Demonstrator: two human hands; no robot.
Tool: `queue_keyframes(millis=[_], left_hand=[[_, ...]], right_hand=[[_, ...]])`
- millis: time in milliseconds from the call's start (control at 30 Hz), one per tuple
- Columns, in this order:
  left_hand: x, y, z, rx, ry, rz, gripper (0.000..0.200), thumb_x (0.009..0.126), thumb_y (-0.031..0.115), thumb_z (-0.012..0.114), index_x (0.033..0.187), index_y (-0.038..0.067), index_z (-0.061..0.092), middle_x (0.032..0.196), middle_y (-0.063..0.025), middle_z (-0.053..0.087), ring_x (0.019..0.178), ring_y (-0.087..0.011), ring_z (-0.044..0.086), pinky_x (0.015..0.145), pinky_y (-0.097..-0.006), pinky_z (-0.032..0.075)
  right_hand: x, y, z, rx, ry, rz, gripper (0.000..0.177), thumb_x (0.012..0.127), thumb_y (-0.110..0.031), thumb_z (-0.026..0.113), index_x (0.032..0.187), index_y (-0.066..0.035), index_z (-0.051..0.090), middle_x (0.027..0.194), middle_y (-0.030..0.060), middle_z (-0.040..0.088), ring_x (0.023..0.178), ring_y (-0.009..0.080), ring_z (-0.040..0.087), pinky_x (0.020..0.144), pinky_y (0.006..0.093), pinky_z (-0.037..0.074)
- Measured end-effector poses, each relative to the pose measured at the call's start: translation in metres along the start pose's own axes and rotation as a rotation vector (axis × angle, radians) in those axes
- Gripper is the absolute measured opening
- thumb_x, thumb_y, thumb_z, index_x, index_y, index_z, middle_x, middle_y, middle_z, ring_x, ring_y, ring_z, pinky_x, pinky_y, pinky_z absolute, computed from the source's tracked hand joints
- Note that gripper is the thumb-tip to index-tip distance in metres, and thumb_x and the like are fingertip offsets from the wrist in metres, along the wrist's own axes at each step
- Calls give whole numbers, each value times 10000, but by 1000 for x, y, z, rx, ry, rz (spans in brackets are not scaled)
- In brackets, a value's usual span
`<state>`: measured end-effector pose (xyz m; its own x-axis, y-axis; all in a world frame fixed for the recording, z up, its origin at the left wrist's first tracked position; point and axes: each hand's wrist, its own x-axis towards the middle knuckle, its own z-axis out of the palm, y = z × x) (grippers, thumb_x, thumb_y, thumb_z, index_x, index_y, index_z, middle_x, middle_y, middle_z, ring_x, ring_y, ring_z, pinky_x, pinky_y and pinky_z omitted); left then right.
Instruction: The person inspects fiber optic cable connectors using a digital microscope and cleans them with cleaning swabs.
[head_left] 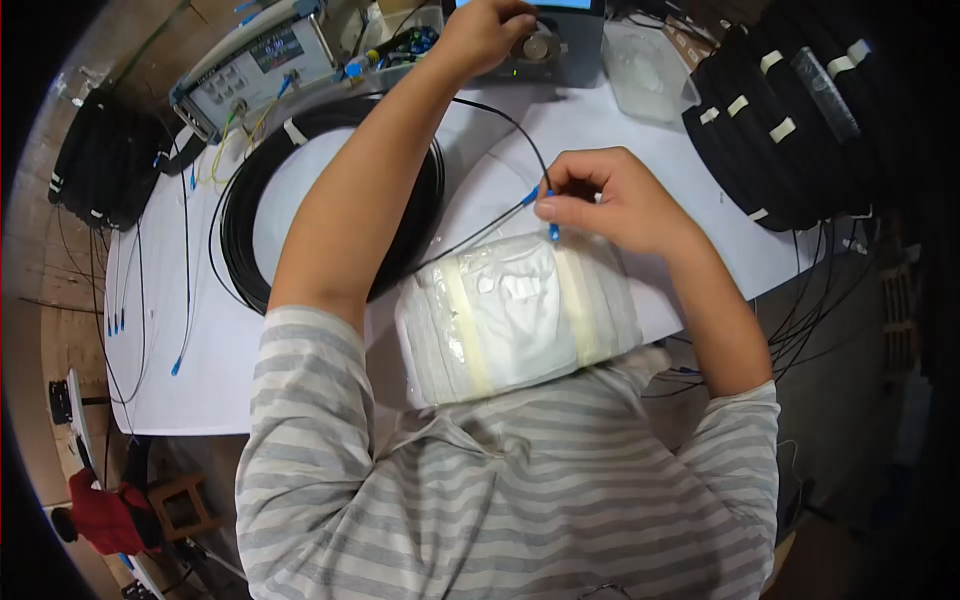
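My right hand pinches the end of a black fibre optic cable between thumb and fingers. One blue connector points down below the fingertips, and another blue connector sits just left of them. My left hand reaches far forward to a dark device with a lit blue screen. Its fingers are curled at the device's front, beside a round part; what they grip, if anything, is hidden. Under my left forearm lies a black cable coil. A plastic-wrapped white pack rests against my body, below the right hand.
A grey test instrument with a display stands at the back left. Stacked black cable coils stand at the right and far left. A clear plastic tub is at the back. Loose cables with blue ends hang over the white table.
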<state>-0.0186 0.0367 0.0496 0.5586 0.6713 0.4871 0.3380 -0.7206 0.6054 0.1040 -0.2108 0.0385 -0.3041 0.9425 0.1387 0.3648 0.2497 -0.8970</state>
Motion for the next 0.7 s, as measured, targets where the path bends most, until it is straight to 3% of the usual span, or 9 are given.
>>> queue_keyframes(millis=[67, 100, 200, 233, 333, 533, 667, 700], left_hand=[[4, -10, 6, -95, 6, 9, 342, 984, 282, 680, 1235, 54, 723, 1095, -115, 769, 1009, -183, 711, 934, -322, 526], [3, -10, 7, -65, 59, 67, 307, 958, 288, 688, 1197, 103, 742, 1049, -144, 765, 918, -276, 737, 854, -377, 557], [0, -7, 7, -102, 61, 43, 281, 959, 269, 690, 1161, 86, 758, 1017, -143, 766, 917, -274, 739, 840, -375, 559], [0, -8, 7, -104, 60, 47, 276, 958, 261, 693, 1160, 83, 758, 1016, -142, 767, 916, -265, 739, 837, -371, 559], [-3, -6, 6, -169, 68, 33, 271, 956, 246, 706, 1162, 77, 759, 1034, -136, 766, 916, -236, 740, 829, -353, 561], [-5, -2, 0, -205, -32, -29, 320, 974, 200, 723, 1249, 37, 714, 1081, -88, 758, 981, -147, 692, 893, -301, 544], [-7, 2, -21, -325, -255, -62, 453, 925, 133, 759, 1357, 53, 648, 1173, -73, 726, 1047, -142, 661, 942, -309, 531], [-6, -1, -26, -336, -328, -68, 594, 877, 83, 787, 1433, 64, 581, 1252, -70, 694, 1119, -156, 635, 985, -317, 510]], right_hand=[[9, -1, -27, -90, 26, 103, 194, 908, -188, 760, 866, -14, 685, 731, -31, 635, 652, 50, 529, 600, 244, 430], [14, 8, -40, -232, 77, 91, 196, 903, -192, 762, 919, -1, 723, 705, -13, 634, 644, 59, 548, 593, 257, 432], [32, 25, -60, -553, 281, 54, 190, 875, -196, 753, 975, -35, 752, 702, 96, 694, 624, 188, 640, 623, 311, 493], [36, 29, -61, -655, 369, 9, 216, 881, -228, 758, 1023, -64, 764, 792, 142, 731, 701, 294, 697, 662, 370, 531], [50, 42, -59, -701, 513, -42, 229, 882, -251, 766, 1026, -73, 767, 846, 149, 745, 776, 337, 714, 693, 411, 547], [64, 66, -44, -674, 650, -358, 187, 886, -124, 748, 1071, -107, 764, 962, 103, 751, 818, 300, 722, 700, 374, 569], [70, 70, -41, -703, 657, -559, 272, 846, -37, 754, 1105, -118, 761, 1040, 79, 755, 877, 267, 736, 749, 348, 593], [71, 70, -41, -714, 662, -565, 285, 841, -29, 753, 1112, -117, 760, 1052, 77, 755, 889, 265, 738, 761, 347, 597]])
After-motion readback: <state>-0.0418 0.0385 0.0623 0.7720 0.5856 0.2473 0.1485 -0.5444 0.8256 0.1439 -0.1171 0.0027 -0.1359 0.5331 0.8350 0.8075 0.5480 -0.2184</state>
